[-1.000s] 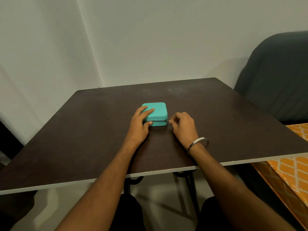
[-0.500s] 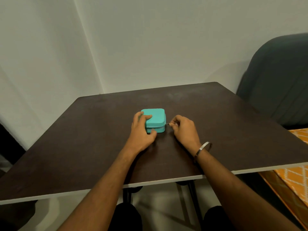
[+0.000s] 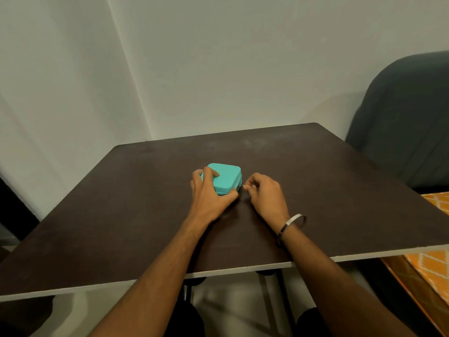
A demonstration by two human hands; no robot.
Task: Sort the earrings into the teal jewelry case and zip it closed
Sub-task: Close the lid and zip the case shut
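A small teal jewelry case [image 3: 227, 177] lies flat with its lid down in the middle of the dark brown table [image 3: 121, 215]. My left hand [image 3: 207, 195] grips the case from its left and near side, fingers on the lid and thumb against the front. My right hand [image 3: 263, 193] sits just right of the case, its fingertips pinched on the small metal zipper pull [image 3: 240, 186] at the case's near right corner. A metal bangle [image 3: 291, 226] circles my right wrist. No earrings are visible.
A dark grey chair back [image 3: 401, 122] stands past the table's right edge. An orange patterned cloth [image 3: 435, 271] lies low on the right. White walls meet in a corner behind the table. Table legs show under the near edge.
The case has turned slightly under my left hand, whose fingers slid further onto the lid. My right hand stays pinched on the zipper pull at the near right corner. The camera tilted.
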